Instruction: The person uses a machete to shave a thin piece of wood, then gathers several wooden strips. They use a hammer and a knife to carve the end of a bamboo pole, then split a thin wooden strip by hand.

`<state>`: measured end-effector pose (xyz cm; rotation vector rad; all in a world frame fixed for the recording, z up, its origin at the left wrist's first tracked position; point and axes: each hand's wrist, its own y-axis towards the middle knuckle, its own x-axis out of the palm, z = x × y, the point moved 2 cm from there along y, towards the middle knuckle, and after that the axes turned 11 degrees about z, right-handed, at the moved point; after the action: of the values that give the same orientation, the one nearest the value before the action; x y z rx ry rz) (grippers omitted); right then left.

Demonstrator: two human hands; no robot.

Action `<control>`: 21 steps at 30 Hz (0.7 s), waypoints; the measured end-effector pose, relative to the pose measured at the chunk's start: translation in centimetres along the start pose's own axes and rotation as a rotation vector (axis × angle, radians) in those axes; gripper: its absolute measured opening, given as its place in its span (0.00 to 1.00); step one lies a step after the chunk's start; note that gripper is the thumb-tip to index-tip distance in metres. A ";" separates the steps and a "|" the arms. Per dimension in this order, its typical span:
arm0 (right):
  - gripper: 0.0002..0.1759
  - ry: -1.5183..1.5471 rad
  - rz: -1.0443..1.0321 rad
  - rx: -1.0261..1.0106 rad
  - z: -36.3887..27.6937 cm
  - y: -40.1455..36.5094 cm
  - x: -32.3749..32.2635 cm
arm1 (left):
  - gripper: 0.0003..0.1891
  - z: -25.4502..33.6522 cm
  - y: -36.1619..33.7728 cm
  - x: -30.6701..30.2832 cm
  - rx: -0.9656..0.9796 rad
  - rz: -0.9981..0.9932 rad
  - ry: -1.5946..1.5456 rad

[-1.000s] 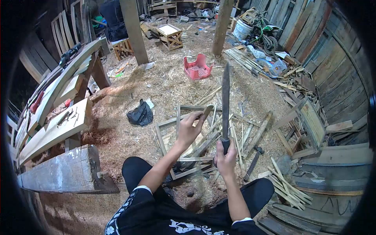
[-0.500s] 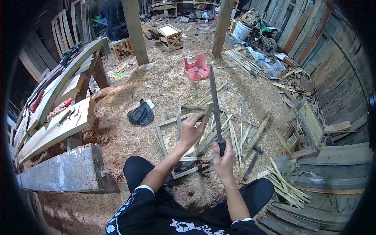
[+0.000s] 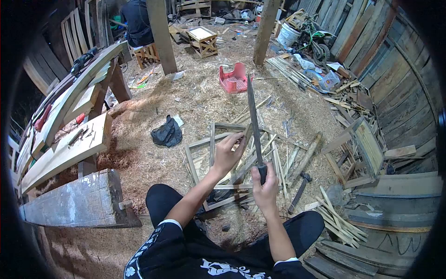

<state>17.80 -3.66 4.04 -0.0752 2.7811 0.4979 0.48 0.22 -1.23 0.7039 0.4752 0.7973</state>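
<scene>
In my right hand (image 3: 266,183) is a machete (image 3: 253,121), gripped by its black handle with the long grey blade pointing up and away. Pinched between the fingers of my left hand (image 3: 228,156) is a short wooden strip (image 3: 248,134), held tilted just left of the blade. Below both hands a wooden frame (image 3: 189,160) lies on the shavings, with thin sticks (image 3: 276,162) scattered across and beside it. To the right of my right hand a hammer (image 3: 297,197) rests on the ground.
A black plastic bag (image 3: 167,132) and a red plastic stool (image 3: 232,83) lie ahead. Workbench planks (image 3: 69,151) stand at left. Bundled sticks (image 3: 341,221) and a wooden box frame (image 3: 367,144) are at right. A seated person (image 3: 138,25) is at the back left, beyond a post (image 3: 161,37).
The machete blade has tilted slightly to the left at its tip. My left hand and the wooden strip stay almost where they were.
</scene>
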 end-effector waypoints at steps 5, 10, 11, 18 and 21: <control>0.27 -0.018 -0.029 0.021 0.2 0.1 0.0 | 0.12 -0.1 0.0 0.0 -0.014 -0.006 -0.018; 0.26 -0.032 -0.019 0.016 0.1 0.1 0.0 | 0.11 0.0 0.1 0.0 -0.020 0.010 -0.042; 0.26 -0.031 -0.020 0.017 0.1 0.1 0.0 | 0.11 0.0 0.1 0.1 -0.018 0.030 -0.069; 0.24 -0.046 -0.081 0.074 -1.7 0.8 -0.6 | 0.14 -0.4 0.2 0.0 -0.114 -0.019 -0.092; 0.24 -0.106 -0.085 0.076 -2.7 0.8 -0.8 | 0.14 -0.2 0.2 -0.2 -0.111 -0.006 -0.089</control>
<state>17.69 -3.89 6.96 -0.1456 2.6771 0.3639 0.08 0.24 -1.19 0.6314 0.3497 0.7774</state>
